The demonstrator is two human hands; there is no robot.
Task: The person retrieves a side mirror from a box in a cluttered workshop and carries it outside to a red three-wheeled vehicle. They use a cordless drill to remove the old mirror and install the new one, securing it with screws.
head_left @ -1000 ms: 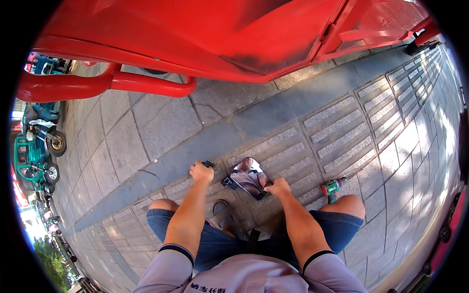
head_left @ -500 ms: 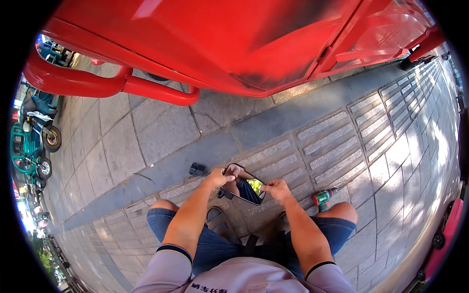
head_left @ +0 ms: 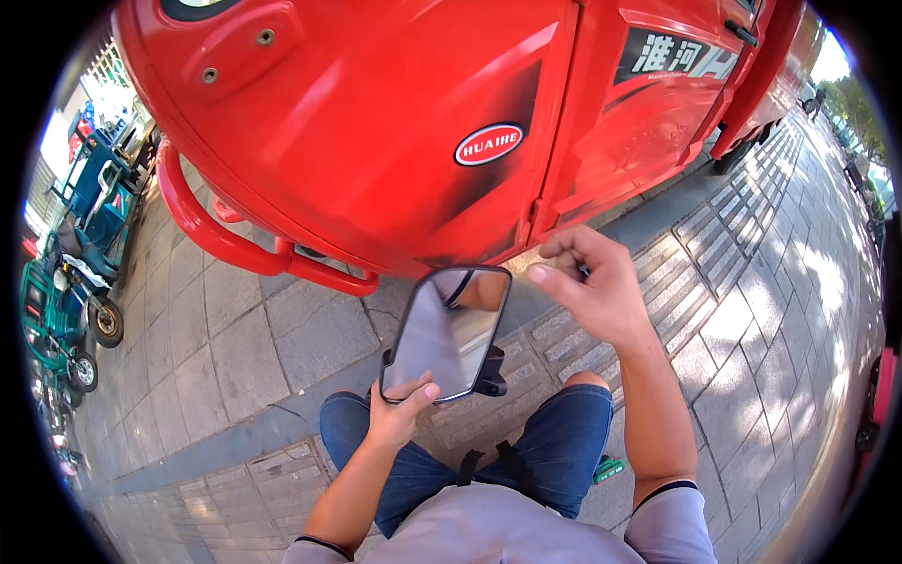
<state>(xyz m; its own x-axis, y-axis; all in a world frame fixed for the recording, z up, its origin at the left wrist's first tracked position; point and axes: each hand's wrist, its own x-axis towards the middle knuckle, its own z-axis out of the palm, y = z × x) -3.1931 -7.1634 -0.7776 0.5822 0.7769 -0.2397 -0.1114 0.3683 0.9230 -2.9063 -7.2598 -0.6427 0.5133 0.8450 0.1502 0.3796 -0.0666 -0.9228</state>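
Note:
My left hand (head_left: 404,406) grips a side mirror (head_left: 442,338) by its lower left corner, thumb over the glass. The mirror has a black rim, stands tilted up in front of my knees, and reflects part of an arm. From its back a black mounting bracket (head_left: 491,372) sticks out on the right. My right hand (head_left: 599,289) is raised to the right of the mirror, apart from it. Its fingers are curled, with thumb and forefinger a little apart. A small dark piece shows among these fingers, too small to name.
Ahead stands a red vehicle (head_left: 376,141) with a red tubular bumper (head_left: 216,240) and two bolt holes (head_left: 265,38) in its front panel. A green drill (head_left: 609,468) lies on the paving beside my right thigh, partly hidden. Parked three-wheelers (head_left: 85,310) line the left side.
The mirror has risen toward the red vehicle and is now in my left hand only. My right hand has let go of it and lifted to the right. My view has tilted up.

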